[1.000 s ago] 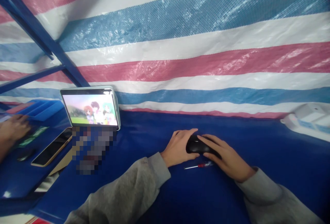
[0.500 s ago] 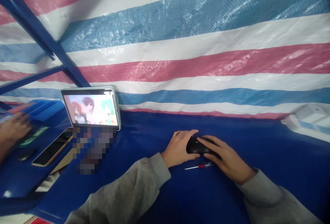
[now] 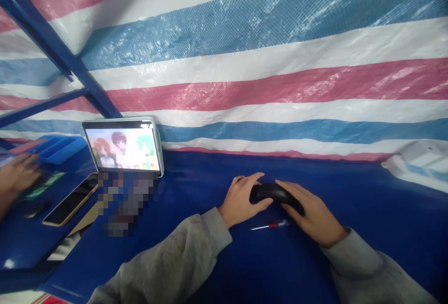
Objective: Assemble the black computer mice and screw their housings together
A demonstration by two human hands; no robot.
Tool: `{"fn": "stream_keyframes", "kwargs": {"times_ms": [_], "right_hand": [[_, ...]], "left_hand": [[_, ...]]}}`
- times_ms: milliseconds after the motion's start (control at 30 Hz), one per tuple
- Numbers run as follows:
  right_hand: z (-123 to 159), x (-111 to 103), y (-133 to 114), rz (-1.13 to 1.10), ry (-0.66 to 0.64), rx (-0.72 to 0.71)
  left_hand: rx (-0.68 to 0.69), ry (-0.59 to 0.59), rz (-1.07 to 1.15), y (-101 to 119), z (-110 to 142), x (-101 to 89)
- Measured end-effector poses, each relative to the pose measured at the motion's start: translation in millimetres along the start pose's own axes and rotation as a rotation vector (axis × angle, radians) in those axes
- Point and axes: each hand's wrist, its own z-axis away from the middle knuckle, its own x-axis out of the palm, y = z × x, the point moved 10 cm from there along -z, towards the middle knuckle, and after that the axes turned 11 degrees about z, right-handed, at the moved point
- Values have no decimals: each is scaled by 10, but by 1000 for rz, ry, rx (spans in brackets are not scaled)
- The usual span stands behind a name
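Observation:
A black computer mouse (image 3: pixel 278 194) is held between my two hands over the blue tabletop, its long curved side showing. My left hand (image 3: pixel 243 200) grips its left end, thumb along the near side and fingers behind. Around the right end my right hand (image 3: pixel 311 213) is closed, the fingertips on top and the thumb underneath. Just below the mouse lies a small screwdriver (image 3: pixel 269 225) with a red and clear handle, its thin metal shaft pointing left; neither hand touches it.
A tablet (image 3: pixel 122 147) playing a cartoon leans upright at the back left. Left of it are a phone (image 3: pixel 72 200), a dark mouse-like object (image 3: pixel 35 209), a blue compartment tray (image 3: pixel 63 149) and another person's hand (image 3: pixel 21 173). A white device (image 3: pixel 420 166) sits far right. Striped sheeting hangs behind.
My right fingers have drawn back to the right along the mouse, which has turned so more of its dark side shows. My left hand has barely shifted.

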Motion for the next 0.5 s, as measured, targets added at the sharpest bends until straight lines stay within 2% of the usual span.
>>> {"fn": "stream_keyframes", "kwargs": {"times_ms": [133, 300, 433, 500], "right_hand": [[-8, -67, 48, 33, 40, 86], [-25, -25, 100, 12, 15, 169], [-38, -8, 115, -5, 35, 188], [-41, -68, 113, 11, 86, 200]], "left_hand": [[106, 44, -3, 118, 19, -60], [310, -23, -88, 334, 63, 21], [348, -99, -142, 332, 76, 121], [336, -122, -154, 305, 72, 148]]}}
